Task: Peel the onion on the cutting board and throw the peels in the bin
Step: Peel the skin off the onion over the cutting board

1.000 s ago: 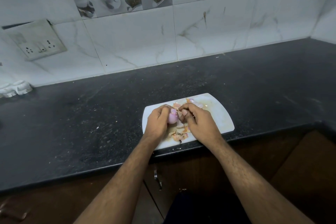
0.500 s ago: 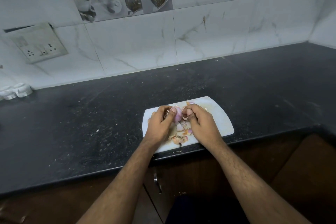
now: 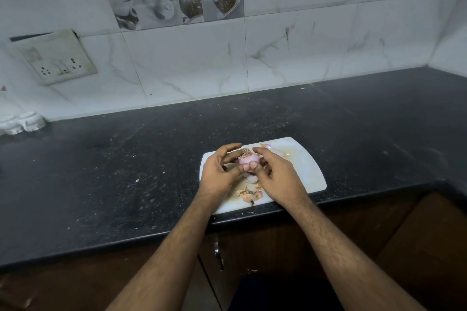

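Observation:
A small pink onion with a dry brown root tuft on top is held just above the white cutting board. My left hand supports it from the left, thumb under it and fingers spread. My right hand grips it from the right, thumb pressed on its front. Loose pink and brown peels lie on the board between my wrists, and more pieces rest near its far edge. No bin is in view.
The board sits at the front edge of a black speckled counter. White caps stand at the far left by the tiled wall, below a socket plate. Brown cabinet doors with a metal handle are under the counter.
The onion has been turned so its root tuft faces up. My left fingers have opened out, and my right thumb has shifted onto the onion's front.

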Tool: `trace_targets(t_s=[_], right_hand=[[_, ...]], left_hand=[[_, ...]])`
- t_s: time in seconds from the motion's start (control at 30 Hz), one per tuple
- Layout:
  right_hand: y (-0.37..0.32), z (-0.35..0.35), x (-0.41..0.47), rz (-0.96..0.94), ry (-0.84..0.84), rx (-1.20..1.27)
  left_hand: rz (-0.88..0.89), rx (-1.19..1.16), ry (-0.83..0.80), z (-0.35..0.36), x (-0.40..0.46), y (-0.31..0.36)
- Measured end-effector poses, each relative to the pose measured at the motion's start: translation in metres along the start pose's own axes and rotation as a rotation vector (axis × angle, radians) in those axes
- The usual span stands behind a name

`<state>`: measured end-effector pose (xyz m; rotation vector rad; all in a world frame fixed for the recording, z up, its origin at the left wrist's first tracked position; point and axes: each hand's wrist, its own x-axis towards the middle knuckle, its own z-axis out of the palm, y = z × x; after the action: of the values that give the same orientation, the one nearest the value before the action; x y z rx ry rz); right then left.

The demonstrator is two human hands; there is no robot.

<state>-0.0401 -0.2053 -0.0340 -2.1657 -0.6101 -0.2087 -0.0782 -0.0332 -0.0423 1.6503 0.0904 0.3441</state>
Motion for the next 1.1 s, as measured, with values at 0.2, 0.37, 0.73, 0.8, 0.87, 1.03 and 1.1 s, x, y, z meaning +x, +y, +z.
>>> trace_targets(t_s=[0.2,0.37,0.73,0.8,0.87,1.03,1.1], right_hand=[[-0.0024,-0.0033,-0.0017,0.030,-0.048,0.036],[-0.0029,-0.0056,-0.0017,0.042,-0.070,0.090],[-0.0010,-0.0056,-0.0075,-0.125,0.111,0.166],[0.0003,-0.0055,-0.0072,-0.131,0.121,0.190],[0.0011,-0.0074,-0.0058,-0.118,0.110,0.225],[0.0005,-0.0071,-0.0042,-0.121,0.103,0.197],[0.0015,-0.0040,-0.0037,-0.141,0.122,0.062]], left_hand=[[-0.017,-0.030,-0.043,0.0016,-0.0004,0.0013],[-0.017,-0.014,-0.114,0.0023,-0.0020,-0.0012],[0.006,-0.008,-0.300,0.0028,-0.0041,0.0040],[-0.003,-0.034,-0.295,0.0024,-0.0042,0.0051],[-0.029,-0.055,-0.270,0.0006,-0.0049,0.0060],[-0.083,-0.110,-0.318,-0.0051,-0.0029,0.0045],[-0.089,-0.133,-0.342,-0.0050,-0.0029,0.0053]])
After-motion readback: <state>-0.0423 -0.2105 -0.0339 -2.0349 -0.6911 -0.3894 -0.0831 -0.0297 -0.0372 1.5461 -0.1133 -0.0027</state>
